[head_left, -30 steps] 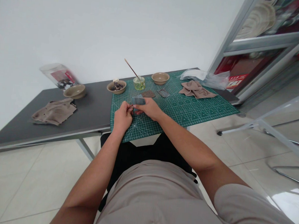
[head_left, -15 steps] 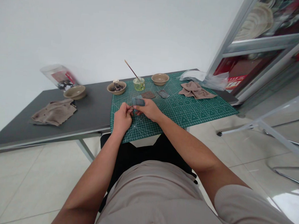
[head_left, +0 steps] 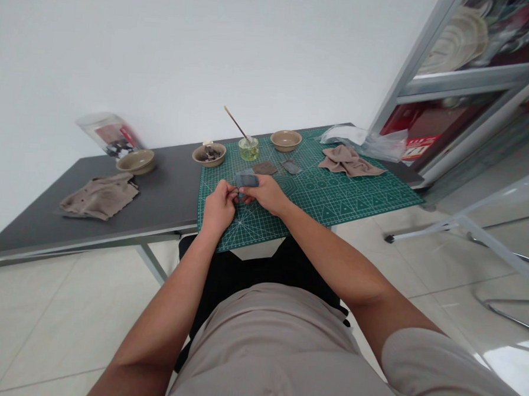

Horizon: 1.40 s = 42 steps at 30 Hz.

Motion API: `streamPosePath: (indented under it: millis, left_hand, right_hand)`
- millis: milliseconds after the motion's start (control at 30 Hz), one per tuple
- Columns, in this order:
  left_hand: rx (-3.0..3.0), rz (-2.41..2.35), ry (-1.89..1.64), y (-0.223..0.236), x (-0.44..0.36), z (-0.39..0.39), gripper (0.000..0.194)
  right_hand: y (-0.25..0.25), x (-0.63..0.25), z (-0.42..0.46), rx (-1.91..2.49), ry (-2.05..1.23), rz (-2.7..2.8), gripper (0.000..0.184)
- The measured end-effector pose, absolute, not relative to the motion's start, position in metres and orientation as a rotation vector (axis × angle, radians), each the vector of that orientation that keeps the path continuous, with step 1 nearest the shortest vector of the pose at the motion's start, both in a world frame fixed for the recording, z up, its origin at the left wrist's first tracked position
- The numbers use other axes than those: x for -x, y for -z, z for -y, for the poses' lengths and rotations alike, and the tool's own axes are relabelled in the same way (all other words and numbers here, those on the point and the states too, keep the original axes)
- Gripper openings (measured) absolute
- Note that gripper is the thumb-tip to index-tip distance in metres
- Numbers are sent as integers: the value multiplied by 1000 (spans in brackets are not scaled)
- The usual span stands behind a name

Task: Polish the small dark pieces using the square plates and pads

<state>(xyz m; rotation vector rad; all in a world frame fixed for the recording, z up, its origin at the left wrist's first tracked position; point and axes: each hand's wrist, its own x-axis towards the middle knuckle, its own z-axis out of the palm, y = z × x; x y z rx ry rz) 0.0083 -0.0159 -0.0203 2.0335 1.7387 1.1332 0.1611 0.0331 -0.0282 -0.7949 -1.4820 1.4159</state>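
Both hands meet over the near left part of a green cutting mat (head_left: pixel 335 196). My right hand (head_left: pixel 265 193) pinches a small dark grey-blue flat piece (head_left: pixel 246 177), holding it just above the mat. My left hand (head_left: pixel 218 207) is closed beside it, its fingertips pinched at the piece's left edge; whether it holds a small tool I cannot make out. Two more flat pieces lie on the mat behind: a brown piece (head_left: pixel 264 168) and a grey piece (head_left: pixel 291 166).
A glass of yellowish liquid (head_left: pixel 249 149) with a stick stands behind the hands, between a tan bowl of dark bits (head_left: pixel 209 154) and another tan bowl (head_left: pixel 286 140). Brown cloths (head_left: pixel 348 160) (head_left: pixel 100 194), a third bowl (head_left: pixel 136 161), plastic bags and a metal shelf surround them.
The hands stay together on the piece with only slight finger shifts. The view has drifted a little to the left.
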Motion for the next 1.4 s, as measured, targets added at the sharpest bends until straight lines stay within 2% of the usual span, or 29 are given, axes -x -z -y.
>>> streamPosePath:
  millis: [300,633,867,1400]
  left_hand:
    - [-2095,-1785,-1086,20,-11,20,9]
    - [-1967,-1739,-1167,21,-8,18,10]
    - [-2020,-1710,-1115,21,-8,18,9]
    - [-1985,-1636,-1229,21,-10,18,7]
  right_hand:
    - [30,-159,-34,787,-1435,1406,10]
    - [27,-162,-33,742,-1459,1468,26]
    - [26,-162,-31,799,-1457,1424,20]
    - [29,-160,-31,811,-1400,1408,22]
